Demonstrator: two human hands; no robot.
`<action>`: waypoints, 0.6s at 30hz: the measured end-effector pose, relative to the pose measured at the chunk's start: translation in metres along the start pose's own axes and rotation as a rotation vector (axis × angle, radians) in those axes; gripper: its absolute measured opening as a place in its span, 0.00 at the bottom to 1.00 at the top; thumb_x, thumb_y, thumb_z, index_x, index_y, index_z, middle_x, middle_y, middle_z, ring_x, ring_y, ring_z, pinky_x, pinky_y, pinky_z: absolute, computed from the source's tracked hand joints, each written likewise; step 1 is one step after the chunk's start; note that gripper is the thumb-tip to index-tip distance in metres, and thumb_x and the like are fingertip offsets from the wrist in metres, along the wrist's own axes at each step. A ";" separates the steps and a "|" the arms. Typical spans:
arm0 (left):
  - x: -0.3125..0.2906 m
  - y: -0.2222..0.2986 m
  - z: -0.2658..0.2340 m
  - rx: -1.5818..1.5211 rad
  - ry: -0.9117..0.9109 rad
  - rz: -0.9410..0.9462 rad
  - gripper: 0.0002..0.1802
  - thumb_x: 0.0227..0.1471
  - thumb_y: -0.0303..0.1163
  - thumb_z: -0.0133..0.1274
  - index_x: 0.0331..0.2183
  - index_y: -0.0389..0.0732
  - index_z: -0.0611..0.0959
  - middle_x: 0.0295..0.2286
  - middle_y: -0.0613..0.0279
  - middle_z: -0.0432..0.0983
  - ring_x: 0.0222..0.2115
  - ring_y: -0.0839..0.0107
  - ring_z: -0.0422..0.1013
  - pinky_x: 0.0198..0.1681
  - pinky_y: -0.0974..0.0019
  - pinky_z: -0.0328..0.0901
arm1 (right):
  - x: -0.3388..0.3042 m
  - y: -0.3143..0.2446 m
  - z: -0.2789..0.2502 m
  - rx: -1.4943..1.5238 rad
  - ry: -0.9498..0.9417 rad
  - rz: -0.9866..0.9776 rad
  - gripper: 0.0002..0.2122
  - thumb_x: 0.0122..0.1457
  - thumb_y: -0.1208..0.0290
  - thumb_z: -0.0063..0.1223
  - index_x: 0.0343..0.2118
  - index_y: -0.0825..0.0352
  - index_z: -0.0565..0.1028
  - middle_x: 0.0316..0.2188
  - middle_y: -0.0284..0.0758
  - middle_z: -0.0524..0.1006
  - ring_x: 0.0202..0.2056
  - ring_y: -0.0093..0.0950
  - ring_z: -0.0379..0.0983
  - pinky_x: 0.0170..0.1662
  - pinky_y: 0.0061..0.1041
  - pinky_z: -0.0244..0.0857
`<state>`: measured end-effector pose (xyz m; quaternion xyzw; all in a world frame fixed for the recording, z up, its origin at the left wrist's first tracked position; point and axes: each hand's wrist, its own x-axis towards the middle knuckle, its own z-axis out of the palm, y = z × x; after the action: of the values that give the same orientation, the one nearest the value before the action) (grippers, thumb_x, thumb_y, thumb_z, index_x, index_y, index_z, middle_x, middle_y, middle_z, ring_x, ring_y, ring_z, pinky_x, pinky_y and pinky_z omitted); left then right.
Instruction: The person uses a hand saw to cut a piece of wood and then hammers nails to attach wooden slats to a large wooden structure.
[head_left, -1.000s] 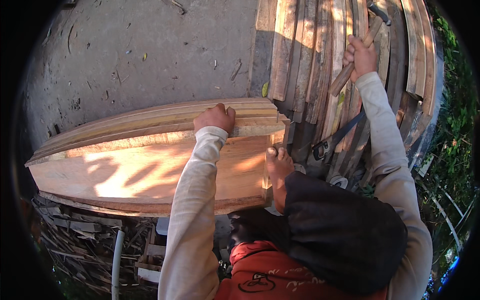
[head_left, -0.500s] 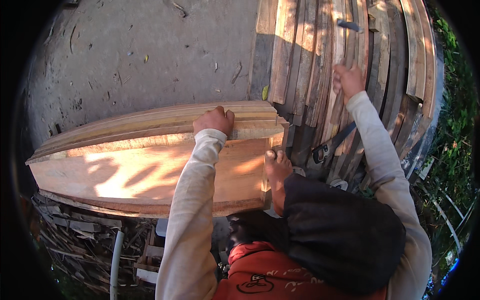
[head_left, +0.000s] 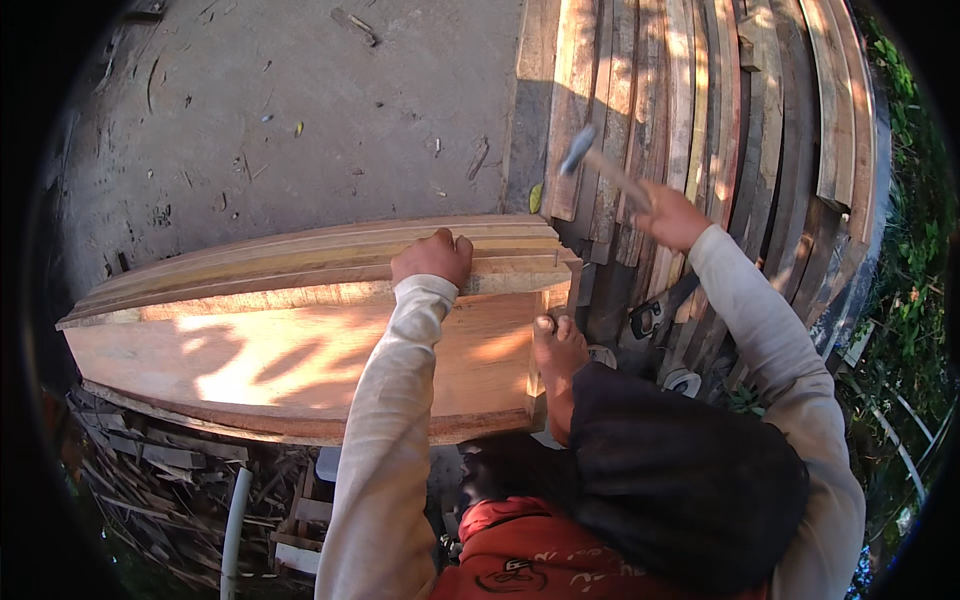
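My right hand [head_left: 672,215] is wrapped round the wooden handle of a hammer [head_left: 615,178], raised over the lumber, its metal head pointing up and left. My left hand [head_left: 432,258] grips the top edge of the planks [head_left: 330,255] along the far side of a long wooden box-like frame. A thin nail [head_left: 556,257] stands upright near the right end of those planks. Sunlit plywood [head_left: 290,355] forms the frame's broad inner face. My bare foot [head_left: 561,352] presses against the frame's right end.
Long stacked boards [head_left: 690,100] lie at the far right. A handsaw [head_left: 648,318] rests on them near my right forearm. Wood scraps [head_left: 170,490] and a pale pipe [head_left: 236,530] are at the near left. Concrete ground [head_left: 300,80] with debris stretches beyond the frame.
My right hand has swung the hammer left and nearer, from over the board stack toward the nail end of the frame. My left hand keeps its grip on the planks.
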<state>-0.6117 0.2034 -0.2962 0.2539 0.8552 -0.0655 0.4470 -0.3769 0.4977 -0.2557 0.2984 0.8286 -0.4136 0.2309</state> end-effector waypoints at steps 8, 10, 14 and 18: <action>0.003 -0.015 -0.001 -0.004 0.017 -0.018 0.23 0.57 0.51 0.42 0.36 0.46 0.85 0.34 0.50 0.83 0.38 0.49 0.79 0.43 0.47 0.72 | 0.074 -0.086 -0.109 0.439 0.116 0.226 0.12 0.57 0.68 0.60 0.40 0.65 0.70 0.20 0.28 0.68 0.17 0.19 0.65 0.20 0.23 0.61; 0.006 -0.011 0.000 -0.012 0.018 0.000 0.23 0.57 0.51 0.42 0.36 0.46 0.85 0.34 0.50 0.83 0.38 0.49 0.79 0.43 0.48 0.72 | 0.071 -0.072 -0.112 0.625 0.340 0.144 0.10 0.57 0.68 0.61 0.35 0.62 0.69 0.19 0.26 0.66 0.15 0.15 0.61 0.17 0.20 0.58; -0.001 -0.009 0.002 -0.004 -0.020 -0.004 0.24 0.58 0.52 0.42 0.36 0.46 0.85 0.34 0.51 0.83 0.39 0.50 0.79 0.44 0.48 0.72 | 0.013 -0.055 -0.017 0.572 0.196 0.432 0.11 0.56 0.69 0.60 0.38 0.66 0.72 0.21 0.30 0.70 0.19 0.24 0.68 0.24 0.27 0.64; 0.000 -0.009 -0.007 0.003 -0.010 -0.027 0.24 0.57 0.52 0.42 0.38 0.46 0.85 0.35 0.50 0.83 0.39 0.50 0.79 0.44 0.48 0.72 | 0.027 -0.056 -0.056 -0.504 -0.669 0.015 0.18 0.50 0.69 0.61 0.44 0.70 0.75 0.29 0.41 0.78 0.41 0.42 0.77 0.46 0.42 0.66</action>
<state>-0.6213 0.1985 -0.2927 0.2426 0.8563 -0.0740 0.4499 -0.4419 0.5254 -0.2115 0.0881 0.7811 -0.2701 0.5561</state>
